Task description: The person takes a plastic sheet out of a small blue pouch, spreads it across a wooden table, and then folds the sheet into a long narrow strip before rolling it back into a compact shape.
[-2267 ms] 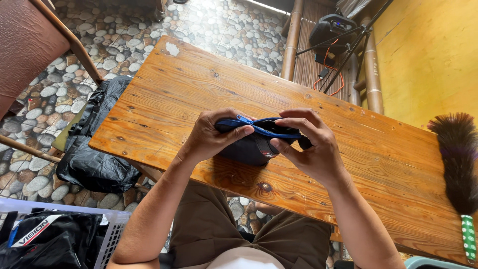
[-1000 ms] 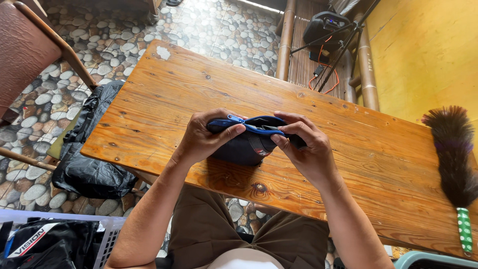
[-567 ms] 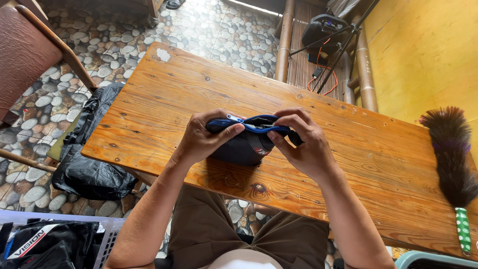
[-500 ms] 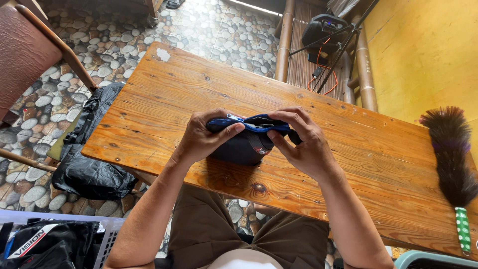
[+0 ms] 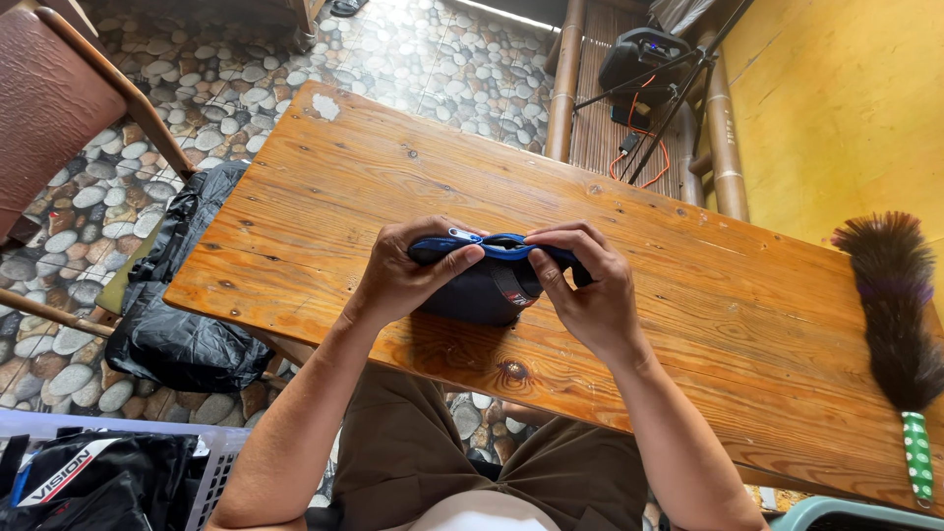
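left hand (image 5: 398,280): clamped on the dark blue pouch (image 5: 482,280) — centre of frame
right hand (image 5: 588,290): gripping its other end
counter (image 5: 688,324): wooden — feather duster (image 5: 895,315) at right edge

My left hand (image 5: 398,280) and right hand (image 5: 590,295) cover both ends of the dark pouch (image 5: 482,290), so I can't see its full shape or what my fingertips grip. Far right of my right hand, the feather duster (image 5: 890,315) blurs. Below my left hand, the basket (image 5: 211,472) is cut off by the frame's edge.
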